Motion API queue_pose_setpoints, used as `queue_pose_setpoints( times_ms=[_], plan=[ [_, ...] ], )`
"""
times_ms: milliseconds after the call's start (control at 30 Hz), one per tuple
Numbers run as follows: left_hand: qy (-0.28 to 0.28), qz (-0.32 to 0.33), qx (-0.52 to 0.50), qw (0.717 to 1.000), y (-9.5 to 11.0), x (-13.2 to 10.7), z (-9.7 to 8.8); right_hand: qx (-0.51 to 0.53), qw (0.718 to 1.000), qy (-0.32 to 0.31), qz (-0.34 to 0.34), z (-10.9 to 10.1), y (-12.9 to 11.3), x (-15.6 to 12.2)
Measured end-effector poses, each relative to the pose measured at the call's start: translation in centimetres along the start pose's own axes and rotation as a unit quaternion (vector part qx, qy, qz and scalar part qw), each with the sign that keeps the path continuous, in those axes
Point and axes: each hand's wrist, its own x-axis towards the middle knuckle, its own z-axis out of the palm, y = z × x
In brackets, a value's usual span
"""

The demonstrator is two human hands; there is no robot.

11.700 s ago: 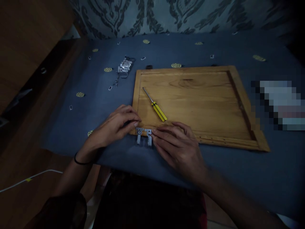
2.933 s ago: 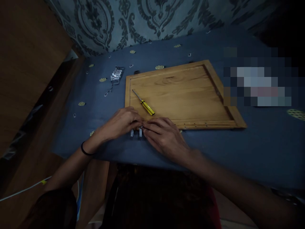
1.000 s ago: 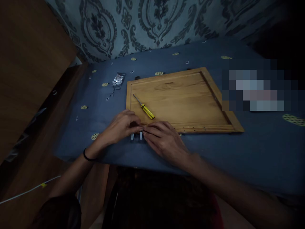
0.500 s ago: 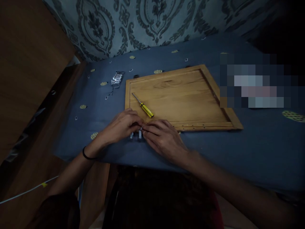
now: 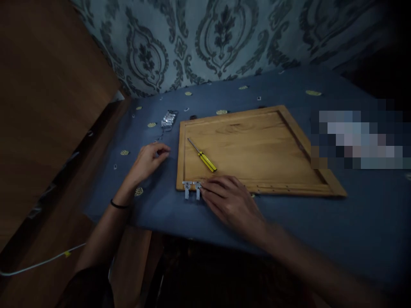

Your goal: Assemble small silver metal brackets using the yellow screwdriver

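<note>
A framed wooden panel (image 5: 244,149) lies flat on a blue patterned cloth. Two small metal hooks (image 5: 187,191) sit side by side along its near left edge, their curved ends hanging past the wood. My right hand (image 5: 231,199) rests at that edge, its fingertips closed against the right-hand metal hook (image 5: 197,191). Left of the panel, my left hand (image 5: 148,160) is held over the cloth, thumb and forefinger apart, with nothing visible between them. On the panel lies a yellow-and-black screwdriver (image 5: 207,161), its tip pointing away to the left.
A row of several more metal hooks (image 5: 169,119) lies on the cloth (image 5: 282,222) beyond my left hand, with tiny dark pieces, probably screws, beside it. A patterned curtain (image 5: 221,38) hangs behind. At the right, an area is blurred out.
My left hand has left the hooks and moved left, away from the panel, uncovering both hooks. My right hand stays by the right-hand hook. The camera view has shifted slightly.
</note>
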Motion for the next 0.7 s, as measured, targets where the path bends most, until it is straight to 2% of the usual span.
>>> queue_pose_setpoints(
  times_ms=[133,267,433,700],
  plan=[
    [0.068,-0.059,0.06,0.994,-4.0,2.4,0.3,-0.005,1.0,0.023,-0.013,0.1,0.2,0.1],
    [0.078,-0.097,0.1,0.987,-6.4,4.4,1.2,-0.013,0.999,0.03,-0.018,0.2,0.3,0.0],
    [0.058,-0.108,0.13,0.984,-7.3,5.9,2.3,-0.013,0.999,0.039,-0.019,0.2,0.3,0.0],
    [0.037,-0.121,0.154,0.98,-7.6,7.8,1.7,-0.013,0.999,0.039,-0.02,0.0,0.2,0.1]
  ],
)
